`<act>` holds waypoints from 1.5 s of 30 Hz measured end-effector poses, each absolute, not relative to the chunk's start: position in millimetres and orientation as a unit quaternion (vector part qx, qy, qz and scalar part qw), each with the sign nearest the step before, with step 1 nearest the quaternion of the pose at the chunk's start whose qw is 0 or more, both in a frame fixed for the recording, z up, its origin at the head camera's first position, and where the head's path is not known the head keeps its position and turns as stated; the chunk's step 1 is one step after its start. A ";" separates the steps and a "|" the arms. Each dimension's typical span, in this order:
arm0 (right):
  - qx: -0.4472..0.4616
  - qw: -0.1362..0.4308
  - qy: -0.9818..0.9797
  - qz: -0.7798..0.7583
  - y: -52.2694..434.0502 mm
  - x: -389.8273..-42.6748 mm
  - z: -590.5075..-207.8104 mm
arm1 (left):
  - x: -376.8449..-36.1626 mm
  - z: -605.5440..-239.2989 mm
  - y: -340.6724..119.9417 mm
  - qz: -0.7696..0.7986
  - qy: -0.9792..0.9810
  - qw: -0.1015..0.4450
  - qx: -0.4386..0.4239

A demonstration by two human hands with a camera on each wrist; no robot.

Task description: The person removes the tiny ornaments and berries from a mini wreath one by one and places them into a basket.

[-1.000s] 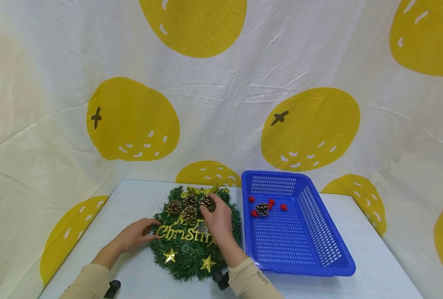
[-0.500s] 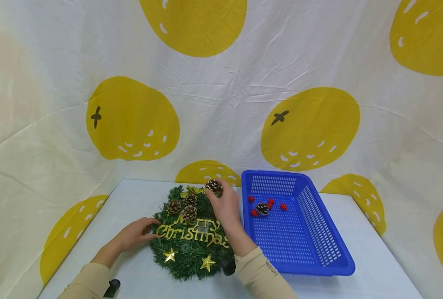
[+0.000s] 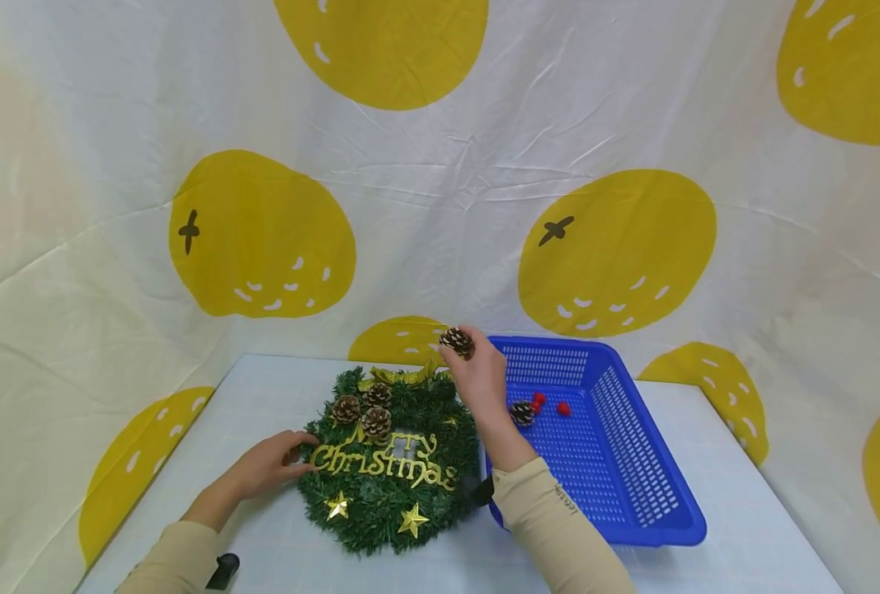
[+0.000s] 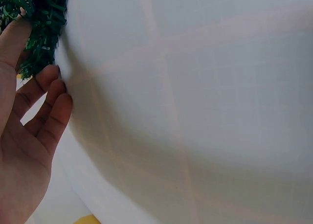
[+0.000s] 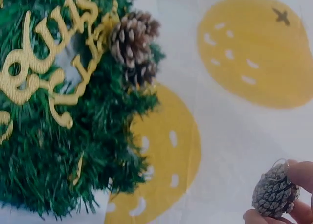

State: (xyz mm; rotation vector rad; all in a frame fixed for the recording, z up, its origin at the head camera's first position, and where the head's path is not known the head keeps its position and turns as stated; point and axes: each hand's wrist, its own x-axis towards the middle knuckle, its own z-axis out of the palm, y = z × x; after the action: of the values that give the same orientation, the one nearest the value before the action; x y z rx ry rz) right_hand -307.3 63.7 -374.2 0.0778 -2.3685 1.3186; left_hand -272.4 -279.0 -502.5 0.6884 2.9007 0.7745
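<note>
Brown with whitish scale tips, a small pine cone (image 3: 455,341) sits pinched between the thumb and fingers of the right hand (image 3: 482,378), raised beyond the wreath's far right side, near the basket's far left corner. A thin wire loop shows at one end. The left hand (image 3: 270,466), thumb and fingers apart, touches the left edge of the green wreath (image 3: 365,516), which bears three pine cones (image 3: 376,423), gold "Merry Christmas" lettering (image 3: 376,464), gold stars (image 3: 413,520) and a gold ribbon (image 3: 402,377). To its right, a blue basket (image 3: 588,470) holds another pine cone (image 3: 522,414) and small red balls (image 3: 563,409). Both stand on the pale desk (image 3: 729,495), before a white cloth (image 3: 425,198) printed with yellow fruit.
</note>
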 end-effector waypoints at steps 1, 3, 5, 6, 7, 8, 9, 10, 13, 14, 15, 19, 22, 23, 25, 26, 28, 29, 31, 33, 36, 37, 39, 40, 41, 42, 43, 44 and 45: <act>0.025 0.211 -0.853 0.477 66.2 -308.6 -373.9 | -272.2 -501.9 -278.8 0.252 0.941 0.030 0.226; 0.021 0.208 -0.853 0.479 71.3 -310.9 -373.9 | -271.9 -501.4 -278.6 0.253 0.941 0.030 0.225; 0.015 0.205 -0.854 0.478 76.1 -313.3 -374.4 | -271.6 -500.8 -278.5 0.252 0.940 0.030 0.229; 0.014 0.202 -0.855 0.477 78.5 -314.4 -374.7 | -271.6 -500.8 -278.4 0.254 0.940 0.031 0.227; 0.010 0.199 -0.855 0.478 80.9 -315.7 -375.0 | -271.7 -500.9 -278.4 0.254 0.939 0.031 0.228; 0.006 0.198 -0.856 0.477 83.3 -317.2 -375.5 | -271.8 -501.0 -278.3 0.254 0.940 0.031 0.227; 0.003 0.196 -0.857 0.476 85.6 -318.8 -376.5 | -272.0 -501.2 -278.4 0.254 0.940 0.031 0.228; -0.001 0.194 -0.858 0.475 87.9 -320.2 -377.2 | -272.2 -501.3 -278.4 0.253 0.940 0.029 0.229; -0.011 0.191 -0.862 0.469 95.2 -325.0 -379.1 | -273.0 -502.1 -278.5 0.251 0.940 0.029 0.228; -0.013 0.190 -0.864 0.465 97.6 -326.4 -379.8 | -273.3 -502.5 -278.6 0.251 0.941 0.030 0.227; -0.017 0.190 -0.866 0.462 99.9 -327.9 -380.4 | -273.3 -502.7 -278.8 0.250 0.940 0.030 0.229; -0.028 0.188 -0.869 0.456 108.1 -331.4 -381.0 | -273.3 -503.7 -279.5 0.249 0.940 0.031 0.232; -0.037 0.186 -0.871 0.454 112.8 -332.7 -381.2 | -273.5 -504.3 -280.0 0.249 0.939 0.029 0.235; -0.039 0.184 -0.870 0.455 114.0 -333.1 -381.3 | -273.6 -504.7 -280.0 0.250 0.940 0.030 0.232; -0.041 0.183 -0.872 0.453 116.2 -333.9 -381.2 | -273.7 -504.7 -280.0 0.248 0.939 0.028 0.235; -0.042 0.182 -0.872 0.452 117.1 -333.8 -380.8 | -273.9 -505.0 -280.0 0.248 0.939 0.029 0.235; -0.045 0.179 -0.873 0.451 118.5 -333.5 -379.6 | -274.2 -505.1 -279.9 0.248 0.940 0.031 0.232; -0.046 0.178 -0.873 0.451 119.1 -333.3 -378.6 | -274.5 -505.3 -280.1 0.247 0.940 0.031 0.232; -0.048 0.175 -0.874 0.452 120.5 -332.7 -376.9 | -274.9 -505.3 -280.4 0.247 0.941 0.033 0.230; -0.046 0.175 -0.874 0.450 122.1 -332.2 -375.2 | -274.8 -505.0 -280.7 0.246 0.941 0.034 0.228; -0.039 0.175 -0.875 0.449 125.0 -332.9 -374.4 | -273.9 -503.9 -280.6 0.247 0.941 0.035 0.227; -0.038 0.176 -0.875 0.449 125.9 -333.0 -374.3 | -273.3 -503.1 -280.3 0.247 0.941 0.035 0.227; -0.037 0.173 -0.877 0.447 128.0 -333.3 -373.7 | -272.6 -501.9 -279.8 0.248 0.941 0.036 0.227; -0.037 0.170 -0.877 0.449 128.8 -333.2 -373.3 | -272.4 -501.7 -279.6 0.249 0.941 0.036 0.228; -0.037 0.169 -0.877 0.449 129.8 -333.3 -373.1 | -272.2 -501.5 -279.4 0.249 0.940 0.036 0.229; -0.038 0.168 -0.876 0.450 130.8 -333.2 -373.1 | -272.0 -501.4 -279.2 0.250 0.940 0.036 0.229; -0.039 0.166 -0.876 0.450 131.8 -332.8 -373.2 | -271.8 -501.4 -279.1 0.251 0.940 0.036 0.228; -0.039 0.164 -0.876 0.451 132.8 -332.5 -373.2 | -271.7 -501.6 -279.0 0.251 0.940 0.036 0.228; -0.039 0.164 -0.877 0.449 133.8 -332.5 -373.7 | -271.7 -501.8 -279.1 0.251 0.940 0.036 0.227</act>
State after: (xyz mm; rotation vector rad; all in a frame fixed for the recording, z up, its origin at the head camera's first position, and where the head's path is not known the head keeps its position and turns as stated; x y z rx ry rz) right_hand -332.5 133.8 -373.7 -0.1110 -2.5001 1.2807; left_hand -271.7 -279.1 -501.8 0.6986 2.8868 0.7716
